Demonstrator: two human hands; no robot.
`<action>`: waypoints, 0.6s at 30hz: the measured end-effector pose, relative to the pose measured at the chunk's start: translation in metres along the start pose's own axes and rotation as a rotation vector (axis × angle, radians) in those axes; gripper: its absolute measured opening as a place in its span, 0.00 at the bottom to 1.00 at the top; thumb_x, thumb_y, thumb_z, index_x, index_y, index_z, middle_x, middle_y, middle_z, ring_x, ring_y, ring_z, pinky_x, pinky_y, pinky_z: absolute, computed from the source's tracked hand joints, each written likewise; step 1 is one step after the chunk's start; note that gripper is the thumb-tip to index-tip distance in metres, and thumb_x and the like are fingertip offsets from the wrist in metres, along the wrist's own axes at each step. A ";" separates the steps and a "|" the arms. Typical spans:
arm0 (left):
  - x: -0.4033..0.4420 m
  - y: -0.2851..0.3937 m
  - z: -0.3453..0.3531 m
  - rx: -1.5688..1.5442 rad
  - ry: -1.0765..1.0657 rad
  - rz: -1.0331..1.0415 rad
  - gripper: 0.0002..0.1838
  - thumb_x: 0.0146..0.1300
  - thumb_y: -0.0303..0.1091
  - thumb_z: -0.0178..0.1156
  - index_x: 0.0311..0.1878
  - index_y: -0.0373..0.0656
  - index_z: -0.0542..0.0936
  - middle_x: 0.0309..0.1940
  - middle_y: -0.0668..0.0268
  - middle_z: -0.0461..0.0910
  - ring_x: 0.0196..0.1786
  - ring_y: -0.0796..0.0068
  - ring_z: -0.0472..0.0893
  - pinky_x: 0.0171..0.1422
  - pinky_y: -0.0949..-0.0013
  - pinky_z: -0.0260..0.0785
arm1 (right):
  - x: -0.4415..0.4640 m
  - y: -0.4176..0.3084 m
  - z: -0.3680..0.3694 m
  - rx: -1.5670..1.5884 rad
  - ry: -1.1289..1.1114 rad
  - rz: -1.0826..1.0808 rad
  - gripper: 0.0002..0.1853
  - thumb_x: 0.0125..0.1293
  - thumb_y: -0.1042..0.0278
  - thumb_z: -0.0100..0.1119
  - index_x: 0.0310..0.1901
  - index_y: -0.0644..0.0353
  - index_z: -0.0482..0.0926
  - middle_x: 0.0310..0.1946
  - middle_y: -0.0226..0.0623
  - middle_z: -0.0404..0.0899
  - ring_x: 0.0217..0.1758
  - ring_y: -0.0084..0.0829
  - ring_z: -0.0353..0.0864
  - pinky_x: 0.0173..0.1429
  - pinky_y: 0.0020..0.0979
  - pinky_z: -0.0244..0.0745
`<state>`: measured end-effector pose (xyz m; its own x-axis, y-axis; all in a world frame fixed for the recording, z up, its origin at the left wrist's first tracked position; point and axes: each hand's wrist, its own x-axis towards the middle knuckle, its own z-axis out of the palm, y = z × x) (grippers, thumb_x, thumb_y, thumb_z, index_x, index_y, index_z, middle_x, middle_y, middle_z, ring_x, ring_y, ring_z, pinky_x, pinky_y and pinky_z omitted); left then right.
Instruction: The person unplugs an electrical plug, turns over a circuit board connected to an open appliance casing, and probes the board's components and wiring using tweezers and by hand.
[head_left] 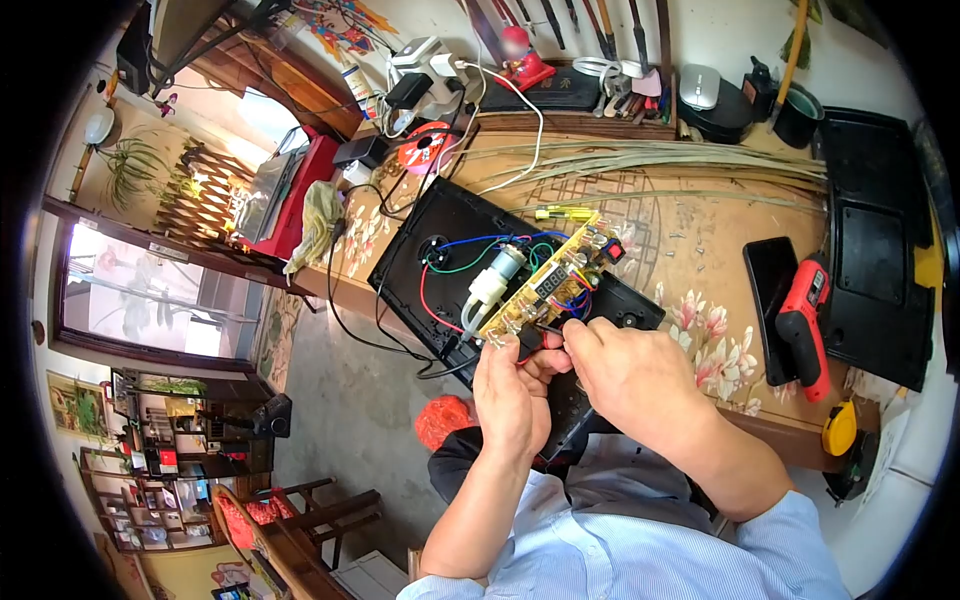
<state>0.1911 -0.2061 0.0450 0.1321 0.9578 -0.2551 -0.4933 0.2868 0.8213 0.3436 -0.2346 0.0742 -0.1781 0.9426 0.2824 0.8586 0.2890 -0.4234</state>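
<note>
An opened black device casing [405,275] lies on the near edge of the wooden table. A yellowish circuit board [555,275] with a digit display stands tilted over it, beside a small motor or pump [497,277] and coloured wires. My left hand [512,388] is closed at the board's lower end, by a black part [532,343]. From the right, my right hand [628,365] reaches in with its fingers pinched together near the same part. What sits between the right fingertips is too small to name.
A red and black power tool [803,325] and a black phone [768,290] lie at the right, near a black panel [880,250]. Loose screws [700,252] are on the table [720,215]. Thin strips [680,155] and cables run along the back.
</note>
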 end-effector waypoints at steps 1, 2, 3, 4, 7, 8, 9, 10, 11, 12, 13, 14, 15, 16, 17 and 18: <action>0.000 0.000 0.000 0.004 -0.004 0.006 0.13 0.76 0.37 0.44 0.52 0.38 0.71 0.38 0.56 0.82 0.35 0.67 0.83 0.48 0.62 0.77 | 0.000 0.000 0.000 0.000 0.000 -0.001 0.05 0.62 0.70 0.56 0.36 0.60 0.72 0.26 0.38 0.77 0.22 0.36 0.84 0.23 0.35 0.79; 0.000 0.000 0.001 0.003 -0.003 0.006 0.13 0.76 0.37 0.44 0.52 0.38 0.71 0.38 0.56 0.82 0.35 0.67 0.83 0.48 0.62 0.77 | 0.000 0.000 0.000 0.007 0.005 -0.002 0.05 0.62 0.70 0.56 0.36 0.60 0.72 0.26 0.38 0.77 0.22 0.37 0.84 0.24 0.35 0.79; -0.001 0.000 0.001 -0.001 -0.009 0.006 0.13 0.75 0.37 0.45 0.52 0.38 0.71 0.38 0.57 0.82 0.35 0.67 0.83 0.48 0.62 0.77 | 0.000 0.000 0.000 0.015 0.011 -0.003 0.05 0.61 0.70 0.56 0.36 0.60 0.72 0.26 0.38 0.77 0.23 0.37 0.84 0.24 0.35 0.79; 0.000 0.000 0.001 -0.005 -0.016 0.007 0.12 0.75 0.36 0.45 0.51 0.38 0.71 0.38 0.57 0.82 0.35 0.68 0.83 0.48 0.62 0.77 | 0.000 -0.001 0.000 0.014 0.011 -0.004 0.05 0.61 0.70 0.56 0.36 0.60 0.72 0.26 0.38 0.77 0.23 0.37 0.84 0.24 0.35 0.79; -0.002 0.001 0.003 -0.007 -0.003 0.000 0.12 0.75 0.36 0.45 0.51 0.38 0.72 0.38 0.57 0.82 0.35 0.68 0.83 0.48 0.62 0.77 | -0.001 -0.002 0.000 0.010 0.000 0.008 0.05 0.62 0.70 0.56 0.36 0.60 0.72 0.26 0.38 0.77 0.23 0.38 0.84 0.25 0.36 0.80; -0.002 0.001 0.003 -0.007 -0.003 0.001 0.12 0.75 0.36 0.45 0.51 0.38 0.72 0.38 0.57 0.82 0.35 0.68 0.83 0.48 0.62 0.77 | 0.000 -0.002 0.000 0.013 0.002 0.011 0.05 0.62 0.70 0.56 0.36 0.60 0.72 0.26 0.38 0.77 0.23 0.38 0.84 0.25 0.36 0.80; -0.002 0.000 0.002 -0.007 -0.005 -0.002 0.12 0.75 0.35 0.45 0.51 0.38 0.72 0.38 0.57 0.82 0.35 0.68 0.83 0.49 0.62 0.77 | 0.000 -0.002 0.000 0.015 0.004 0.014 0.05 0.62 0.69 0.55 0.36 0.60 0.72 0.26 0.39 0.78 0.23 0.38 0.84 0.25 0.36 0.80; -0.002 0.000 0.002 -0.006 -0.008 -0.005 0.12 0.75 0.35 0.45 0.51 0.38 0.72 0.38 0.57 0.82 0.35 0.68 0.83 0.49 0.62 0.77 | 0.000 -0.002 0.000 0.016 0.004 0.013 0.05 0.62 0.69 0.55 0.36 0.60 0.72 0.26 0.39 0.78 0.23 0.38 0.84 0.25 0.36 0.80; -0.002 0.000 0.002 -0.006 -0.006 -0.004 0.12 0.75 0.35 0.45 0.51 0.38 0.72 0.38 0.57 0.82 0.35 0.68 0.83 0.49 0.62 0.77 | -0.001 -0.001 0.001 0.023 0.011 0.012 0.05 0.63 0.69 0.55 0.36 0.60 0.72 0.27 0.39 0.78 0.23 0.39 0.84 0.25 0.36 0.80; -0.002 0.000 0.003 -0.002 -0.014 0.007 0.12 0.75 0.35 0.45 0.51 0.38 0.72 0.38 0.57 0.82 0.36 0.68 0.83 0.49 0.62 0.77 | -0.001 -0.001 0.002 0.029 0.018 0.012 0.05 0.63 0.69 0.55 0.37 0.60 0.73 0.27 0.39 0.78 0.23 0.39 0.84 0.25 0.36 0.80; -0.002 0.000 0.003 0.002 -0.022 0.018 0.12 0.75 0.35 0.44 0.52 0.37 0.72 0.38 0.57 0.82 0.36 0.68 0.83 0.49 0.62 0.77 | -0.001 -0.001 0.002 0.029 0.018 0.012 0.05 0.63 0.69 0.55 0.37 0.60 0.73 0.27 0.39 0.78 0.23 0.39 0.84 0.25 0.36 0.80; -0.002 0.000 0.003 0.002 -0.023 0.018 0.12 0.75 0.35 0.44 0.52 0.37 0.72 0.38 0.57 0.82 0.36 0.68 0.83 0.49 0.62 0.77 | 0.000 -0.001 0.001 0.032 0.019 0.011 0.05 0.63 0.69 0.55 0.37 0.60 0.73 0.27 0.39 0.78 0.23 0.39 0.84 0.25 0.36 0.80; -0.002 0.000 0.003 0.002 -0.024 0.024 0.12 0.75 0.35 0.45 0.52 0.37 0.72 0.39 0.57 0.82 0.36 0.68 0.83 0.49 0.62 0.77 | 0.000 -0.001 0.001 0.034 0.020 0.010 0.05 0.63 0.69 0.55 0.37 0.60 0.73 0.27 0.39 0.78 0.23 0.39 0.84 0.25 0.37 0.80; -0.002 -0.001 0.003 0.003 -0.024 0.031 0.12 0.75 0.35 0.45 0.52 0.37 0.72 0.39 0.57 0.82 0.36 0.68 0.83 0.49 0.62 0.77 | 0.000 -0.001 0.001 0.034 0.020 0.010 0.05 0.63 0.69 0.55 0.37 0.60 0.73 0.27 0.39 0.78 0.23 0.39 0.84 0.25 0.37 0.80; -0.001 0.000 0.003 0.004 -0.025 0.032 0.12 0.75 0.35 0.45 0.52 0.37 0.72 0.39 0.57 0.82 0.36 0.68 0.83 0.49 0.62 0.77 | 0.000 -0.001 0.001 0.033 0.020 0.012 0.05 0.64 0.69 0.55 0.37 0.60 0.73 0.27 0.39 0.78 0.23 0.39 0.84 0.25 0.37 0.79; -0.001 -0.001 0.003 0.016 -0.029 0.034 0.12 0.75 0.35 0.45 0.52 0.37 0.72 0.39 0.57 0.82 0.36 0.68 0.83 0.48 0.62 0.77 | 0.000 0.000 0.002 0.030 0.020 0.014 0.05 0.64 0.68 0.55 0.37 0.60 0.73 0.26 0.39 0.78 0.23 0.39 0.84 0.25 0.37 0.79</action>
<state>0.1937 -0.2069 0.0460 0.1403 0.9672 -0.2119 -0.4843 0.2537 0.8373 0.3424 -0.2347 0.0728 -0.1559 0.9432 0.2935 0.8463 0.2808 -0.4528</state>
